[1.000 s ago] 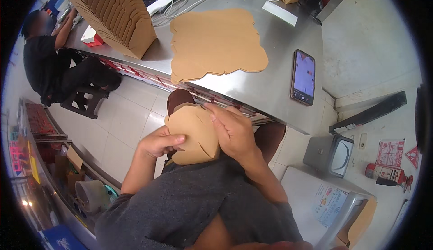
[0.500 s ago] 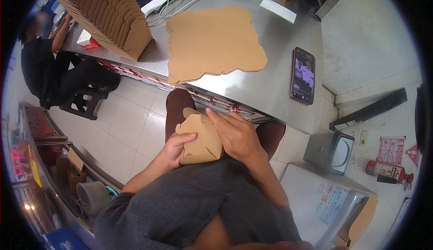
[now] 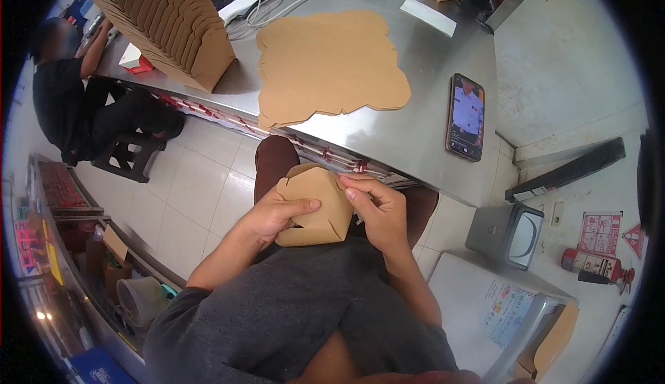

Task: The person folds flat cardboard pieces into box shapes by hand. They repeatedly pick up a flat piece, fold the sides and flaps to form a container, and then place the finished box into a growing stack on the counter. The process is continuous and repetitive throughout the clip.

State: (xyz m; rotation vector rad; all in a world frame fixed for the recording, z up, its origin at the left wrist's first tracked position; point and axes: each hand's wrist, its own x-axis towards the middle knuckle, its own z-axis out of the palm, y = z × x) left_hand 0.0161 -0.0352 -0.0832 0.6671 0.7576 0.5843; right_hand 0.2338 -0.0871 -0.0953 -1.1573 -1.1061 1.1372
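A partly folded brown cardboard food box [image 3: 322,211] rests at my lap. My left hand [image 3: 277,218] grips its left side, thumb pressed on the front panel. At the box's upper right corner, my right hand [image 3: 377,207] pinches a flap between thumb and fingers. Beyond my knees, a stack of flat box blanks [image 3: 329,65] lies on the steel table [image 3: 429,121]. Left of the blanks stands a tall nested row of folded boxes [image 3: 163,24].
A phone [image 3: 465,117] with a lit screen lies at the table's right. White cables [image 3: 277,10] run along the back. A person in dark clothes [image 3: 62,100] sits on a stool at the left. A grey bin [image 3: 504,235] and a fire extinguisher [image 3: 592,263] are at the right.
My right hand has gone from lying flat along the box's right side to pinching its upper corner flap. My left thumb has shifted right across the panel, and the upper flaps have folded inward.
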